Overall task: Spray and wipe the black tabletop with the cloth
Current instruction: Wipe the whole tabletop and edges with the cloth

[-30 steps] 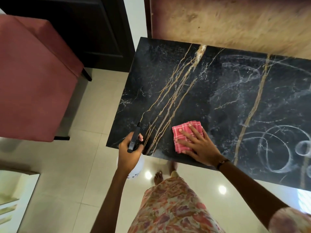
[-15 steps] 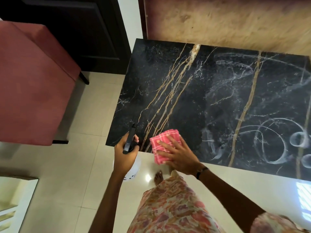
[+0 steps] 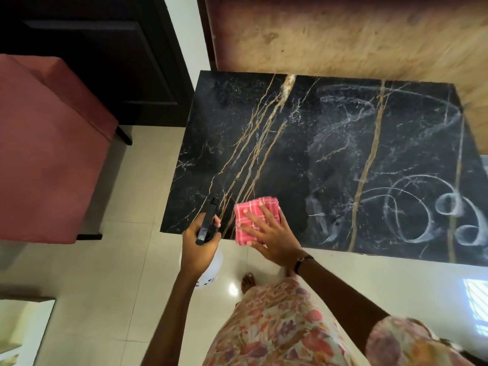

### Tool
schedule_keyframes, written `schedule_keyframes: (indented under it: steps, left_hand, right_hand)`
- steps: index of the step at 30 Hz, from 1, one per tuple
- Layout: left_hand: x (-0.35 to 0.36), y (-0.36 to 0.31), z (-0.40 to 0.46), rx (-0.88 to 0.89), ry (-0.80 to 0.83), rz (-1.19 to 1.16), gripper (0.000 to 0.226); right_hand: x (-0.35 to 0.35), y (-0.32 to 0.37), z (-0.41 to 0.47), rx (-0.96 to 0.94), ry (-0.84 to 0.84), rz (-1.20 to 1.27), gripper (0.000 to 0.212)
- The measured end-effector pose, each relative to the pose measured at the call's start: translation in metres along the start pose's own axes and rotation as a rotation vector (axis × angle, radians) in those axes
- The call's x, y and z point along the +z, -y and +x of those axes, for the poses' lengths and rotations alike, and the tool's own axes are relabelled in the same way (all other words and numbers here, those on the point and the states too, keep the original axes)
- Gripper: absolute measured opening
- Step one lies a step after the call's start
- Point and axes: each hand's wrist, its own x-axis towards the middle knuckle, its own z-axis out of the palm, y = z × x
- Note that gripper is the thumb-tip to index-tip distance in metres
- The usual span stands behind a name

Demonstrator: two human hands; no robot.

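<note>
Head view: right hand [image 3: 274, 237] spread flat, pressing the pink checked cloth [image 3: 255, 220] onto the black marble tabletop [image 3: 330, 143] at 6 o'clock, right on the near edge (part overhanging). Likely to slide off if pushed further outward. Left hand [image 3: 198, 247] clenched round the spray bottle [image 3: 208, 262], off the table at 7 o'clock; contents impossible to judge. White swirls toward 3 o'clock, not yet wiped.

Black gold-veined tabletop [image 3: 303, 159] (white swirl streaks at right), folded pink checked cloth [image 3: 250, 215] at its near edge
</note>
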Motion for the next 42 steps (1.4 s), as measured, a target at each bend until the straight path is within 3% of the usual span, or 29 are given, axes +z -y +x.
schedule_keyframes:
  steps: [3, 6, 9, 12, 15, 20, 25, 30, 34, 38, 42]
  left_hand:
    - [0.012, -0.011, 0.001, -0.009, -0.010, 0.007, 0.039]
    - [0.028, -0.017, 0.002, -0.024, -0.001, 0.006, 0.041]
    - [0.041, -0.018, 0.005, -0.020, 0.033, 0.021, 0.037]
    - [0.057, -0.021, 0.006, 0.010, 0.069, 0.066, 0.025]
    - [0.077, -0.027, 0.005, 0.040, 0.078, 0.096, 0.024]
    - [0.108, -0.039, 0.006, 0.047, 0.063, 0.122, 0.020]
    - [0.127, -0.044, 0.008, 0.050, 0.050, 0.104, 0.021]
    - [0.145, -0.048, 0.010, 0.071, 0.048, 0.117, 0.021]
    - [0.161, -0.053, 0.014, 0.078, 0.055, 0.111, 0.021]
    - [0.173, -0.057, 0.019, 0.099, 0.051, 0.105, 0.020]
    - [0.185, -0.061, 0.022, 0.081, 0.043, 0.080, 0.019]
  right_hand:
    - [0.009, -0.032, -0.058, -0.039, -0.005, -0.076, 0.050]
    - [0.003, -0.083, -0.104, 0.046, -0.021, -0.100, 0.052]
    - [-0.011, -0.110, -0.095, 0.214, 0.002, -0.027, 0.052]
    - [-0.019, -0.096, -0.051, 0.346, -0.005, 0.087, 0.052]
    - [-0.009, -0.077, -0.041, 0.230, 0.000, 0.062, 0.049]
    - [0.005, -0.104, -0.122, -0.039, 0.015, -0.059, 0.050]
    - [-0.005, -0.184, -0.174, 0.047, 0.034, -0.084, 0.051]
    - [-0.025, -0.177, -0.110, 0.281, 0.039, 0.088, 0.051]
    - [-0.010, -0.144, -0.106, 0.087, 0.053, 0.046, 0.050]
    - [0.000, -0.173, -0.167, -0.162, 0.048, -0.049, 0.049]
    - [-0.008, -0.240, -0.197, -0.123, 0.030, -0.096, 0.047]
